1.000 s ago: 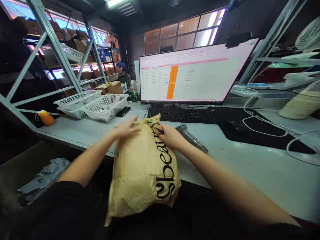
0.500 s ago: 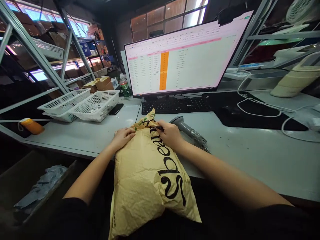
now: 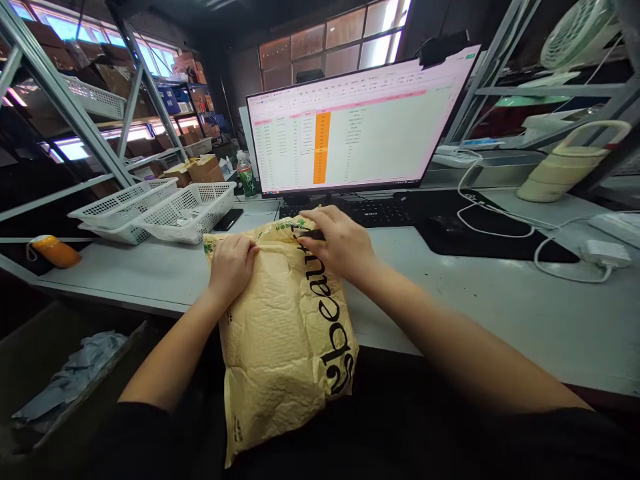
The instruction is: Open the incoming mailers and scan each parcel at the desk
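Observation:
A tan padded mailer bag (image 3: 280, 340) with large black lettering lies from the desk's front edge down onto my lap. My left hand (image 3: 231, 265) is closed on the bag's upper left part, thumb on top. At the bag's top edge my right hand (image 3: 341, 241) grips it with bent fingers, and a dark thin object shows under those fingers that I cannot make out. The handheld scanner seen earlier is hidden behind my right hand.
A monitor (image 3: 350, 137) showing a spreadsheet stands behind a black keyboard (image 3: 375, 212) and a black mouse pad (image 3: 480, 235). Two white mesh baskets (image 3: 185, 212) sit at left, an orange object (image 3: 53, 252) further left. White cables (image 3: 560, 243) run at right. Metal shelving (image 3: 75, 113) stands at left.
Both hands moved up to the bag's top edge and closed on it. The bag shifted left and its top now lies flatter on the desk. My right hand now covers the scanner.

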A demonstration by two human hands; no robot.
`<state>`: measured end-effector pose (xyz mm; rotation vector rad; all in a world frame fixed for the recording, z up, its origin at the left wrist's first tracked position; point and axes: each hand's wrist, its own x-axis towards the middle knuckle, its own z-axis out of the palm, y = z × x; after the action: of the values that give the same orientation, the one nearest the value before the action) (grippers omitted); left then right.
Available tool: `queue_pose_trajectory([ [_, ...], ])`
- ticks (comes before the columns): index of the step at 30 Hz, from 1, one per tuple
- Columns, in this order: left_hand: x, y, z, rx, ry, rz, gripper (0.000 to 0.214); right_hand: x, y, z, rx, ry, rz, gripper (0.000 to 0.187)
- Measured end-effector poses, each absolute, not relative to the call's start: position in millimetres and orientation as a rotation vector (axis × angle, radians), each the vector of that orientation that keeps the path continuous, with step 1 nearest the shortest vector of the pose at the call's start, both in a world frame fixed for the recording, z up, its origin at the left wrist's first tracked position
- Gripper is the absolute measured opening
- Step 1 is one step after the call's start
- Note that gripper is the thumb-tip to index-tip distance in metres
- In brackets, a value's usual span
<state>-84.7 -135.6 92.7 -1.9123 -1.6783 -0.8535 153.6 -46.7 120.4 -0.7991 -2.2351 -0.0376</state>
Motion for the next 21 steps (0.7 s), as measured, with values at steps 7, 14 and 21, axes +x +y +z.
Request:
queue_pose_trajectory([
  [7, -66.7, -141.7, 86.1, -1.851, -1.565, -0.983, 0.031, 127.5, -53.0, 113.2, -0.657, -2.593, -0.045, 0.026],
  [14, -87.0, -141.0, 75.4, -2.045, -1.728, -1.021, 0.022, 136.4, -34.3, 112.4, -0.692, -2.507, 0.128, 0.016],
  [21, -90.9, -139.9, 78.0, -1.895, -1.861, -0.954, 0.030, 142.2, -65.7, 145.7, -0.837, -2.536, 0.011, 0.030],
])
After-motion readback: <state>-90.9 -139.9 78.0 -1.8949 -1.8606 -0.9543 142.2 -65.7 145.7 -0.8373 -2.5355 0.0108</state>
